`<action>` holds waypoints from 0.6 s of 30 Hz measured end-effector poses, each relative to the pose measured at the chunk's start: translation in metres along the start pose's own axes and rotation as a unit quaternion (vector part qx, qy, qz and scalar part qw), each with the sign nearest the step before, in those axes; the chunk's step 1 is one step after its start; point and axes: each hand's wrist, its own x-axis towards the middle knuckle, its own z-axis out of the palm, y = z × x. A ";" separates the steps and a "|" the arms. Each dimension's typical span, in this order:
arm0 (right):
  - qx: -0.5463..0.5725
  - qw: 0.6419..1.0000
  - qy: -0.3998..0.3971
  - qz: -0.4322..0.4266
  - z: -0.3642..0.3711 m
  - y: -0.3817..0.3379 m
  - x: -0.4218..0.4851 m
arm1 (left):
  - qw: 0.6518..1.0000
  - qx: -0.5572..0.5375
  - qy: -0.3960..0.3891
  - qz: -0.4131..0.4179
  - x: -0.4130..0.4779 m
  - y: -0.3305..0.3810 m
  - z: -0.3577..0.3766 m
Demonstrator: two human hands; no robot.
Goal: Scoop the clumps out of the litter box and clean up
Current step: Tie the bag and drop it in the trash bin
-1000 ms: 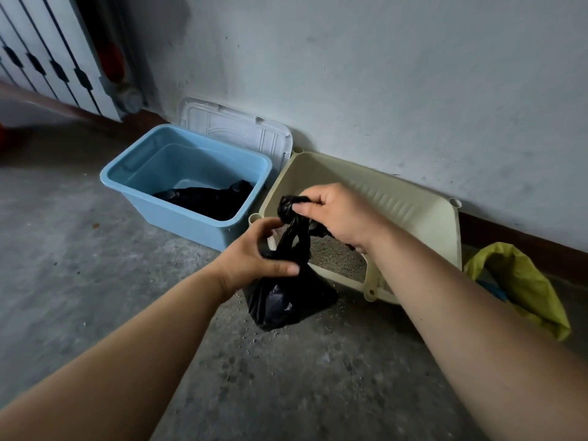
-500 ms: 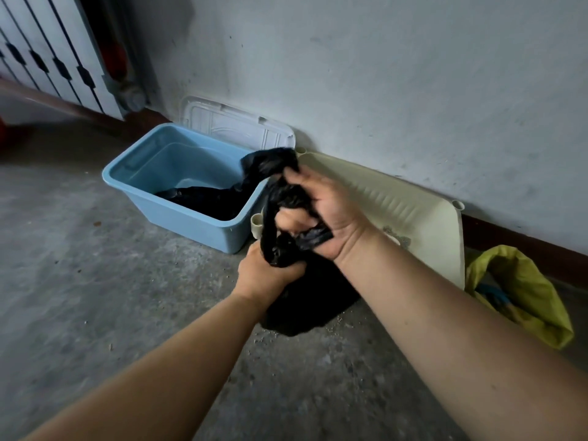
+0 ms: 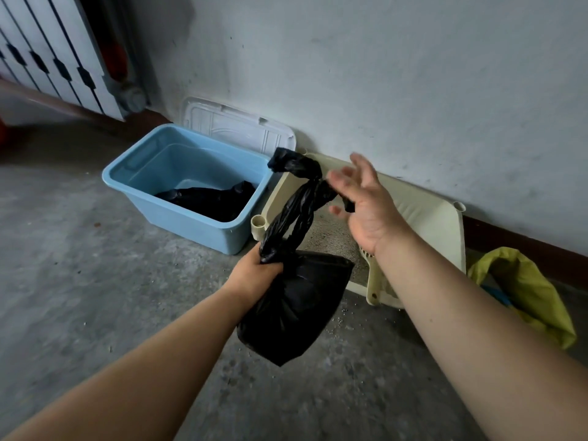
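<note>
The left hand (image 3: 257,270) grips the twisted neck of the black bag (image 3: 296,307), fingers curled tight round it. The bag's full body hangs just below and right of that fist, clear of the floor (image 3: 95,281). Above the fist two twisted strands rise and cross. One ends free in the air over the bin's near right corner. The other runs to the right hand (image 3: 366,205). That hand is spread wide, fingers straight and blurred, and the strand's end lies across the web between thumb and palm; nothing there is curled round it.

The blue bin (image 3: 187,218) stands near the floor's far edge, left of the bag, with another black bag (image 3: 206,202) lying in its bottom. A white lid (image 3: 238,128) leans on the wall behind it. Just right of the bin, the cream litter box (image 3: 429,224) rests tilted against the wall at the floor's far edge, behind both hands, with litter (image 3: 331,240) showing in it. A cream scoop (image 3: 377,281) sits at its near edge, partly hidden by the right forearm. Loose grains (image 3: 343,313) dot the floor beside the bag. A yellow bag (image 3: 525,288) lies by the floor's right edge, and a radiator (image 3: 47,52) stands in the far left corner.
</note>
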 end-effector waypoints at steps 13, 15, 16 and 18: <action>-0.658 0.726 -0.200 -0.012 0.032 0.019 0.001 | 0.995 0.100 -0.009 -0.017 0.009 0.018 -0.050; -0.405 0.860 -0.292 0.105 0.041 0.023 -0.010 | 0.988 0.136 0.061 0.036 0.012 0.021 -0.059; -0.258 0.902 -0.309 0.158 0.047 0.027 -0.015 | 0.985 0.143 0.083 0.053 0.011 0.023 -0.063; -0.049 0.931 -0.290 0.216 0.051 0.038 -0.013 | 0.983 0.133 0.110 0.060 0.011 0.025 -0.069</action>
